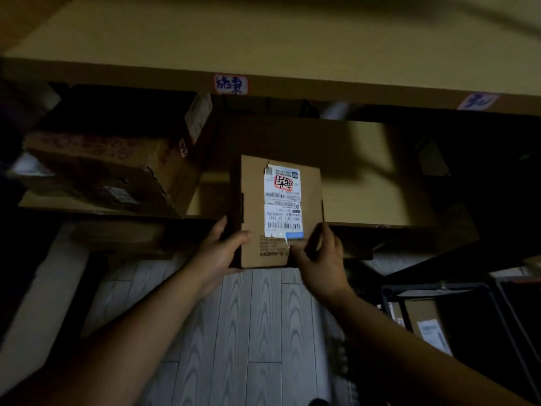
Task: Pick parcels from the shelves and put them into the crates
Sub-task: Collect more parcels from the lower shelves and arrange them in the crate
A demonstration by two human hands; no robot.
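Observation:
A small brown cardboard parcel point(254, 212) with a white shipping label on top is held at the front edge of the middle shelf point(369, 200). My left hand point(218, 252) grips its lower left corner, thumb on top. Its lower right corner is gripped by my right hand point(319, 263). A dark crate point(439, 291) stands on the floor at the lower right, with a labelled parcel point(427, 326) inside it.
A large worn carton point(99, 168) lies on the shelf to the left of the parcel. The upper shelf board point(292, 86) carries handwritten name tags. More flat boxes point(117, 235) sit on a lower level. Grey wood-pattern floor point(257, 332) lies below.

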